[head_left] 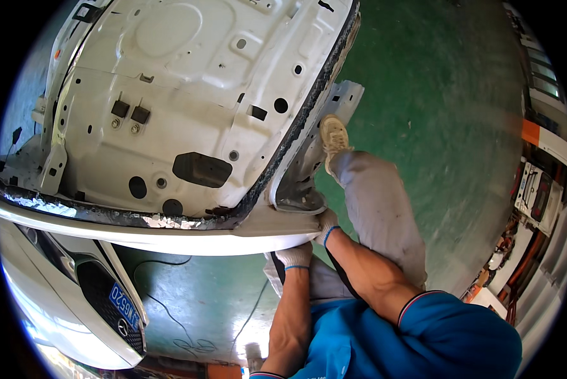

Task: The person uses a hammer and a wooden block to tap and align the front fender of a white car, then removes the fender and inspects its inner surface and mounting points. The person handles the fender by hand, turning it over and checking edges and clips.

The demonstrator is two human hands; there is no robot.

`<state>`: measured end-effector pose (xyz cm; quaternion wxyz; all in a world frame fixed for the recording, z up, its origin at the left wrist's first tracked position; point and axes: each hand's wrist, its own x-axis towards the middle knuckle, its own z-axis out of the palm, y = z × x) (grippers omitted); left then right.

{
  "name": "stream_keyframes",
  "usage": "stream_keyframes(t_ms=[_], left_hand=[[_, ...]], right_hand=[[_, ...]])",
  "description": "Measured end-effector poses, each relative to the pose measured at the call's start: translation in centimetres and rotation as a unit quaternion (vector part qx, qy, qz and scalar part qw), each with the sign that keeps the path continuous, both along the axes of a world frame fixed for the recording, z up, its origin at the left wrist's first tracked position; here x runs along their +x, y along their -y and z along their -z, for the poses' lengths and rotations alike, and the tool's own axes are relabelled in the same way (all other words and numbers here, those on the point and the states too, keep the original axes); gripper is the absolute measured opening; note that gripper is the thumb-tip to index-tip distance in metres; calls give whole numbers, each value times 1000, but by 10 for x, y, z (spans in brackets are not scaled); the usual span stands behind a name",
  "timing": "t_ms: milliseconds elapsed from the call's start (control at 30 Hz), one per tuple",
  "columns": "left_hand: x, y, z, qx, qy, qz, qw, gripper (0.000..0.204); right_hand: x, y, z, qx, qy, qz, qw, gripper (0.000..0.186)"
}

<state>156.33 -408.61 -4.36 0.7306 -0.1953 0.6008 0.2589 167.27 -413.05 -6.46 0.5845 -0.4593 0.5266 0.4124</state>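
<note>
A pale, stripped car body panel (258, 239) stretches across the front, curving to a corner at its right end. My left hand (295, 256), in a knitted glove with a blue cuff, is pressed up against the panel's lower edge near that corner. Its fingers are hidden beneath the panel. At the corner's outer side, my right hand (325, 225), gloved alike, touches the end of the panel. The fingers of this hand are also out of sight behind the metal. Just above the right hand is a hollow grey metal section (299, 192).
Beyond the panel lies the cream car floor pan (188, 114) with holes, studs and ragged black sealant along its edge. A white car (62, 303) stands close at the left. Thin cables (169, 316) trail over the green floor. Parts and shelving line the right.
</note>
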Motion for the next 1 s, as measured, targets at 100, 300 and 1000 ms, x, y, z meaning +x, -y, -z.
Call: stream_keyframes(t_ms=[100, 300, 1000], left_hand=[[-6, 5, 7, 18, 2, 14, 1000, 47], [-21, 14, 12, 33, 54, 10, 998, 51], [-93, -66, -76, 152, -139, 293, 934, 56]], right_hand=[[-2, 10, 14, 12, 26, -48, 998, 33], [-6, 19, 32, 13, 48, -30, 998, 30], [42, 8, -1, -251, 209, -416, 848, 46]])
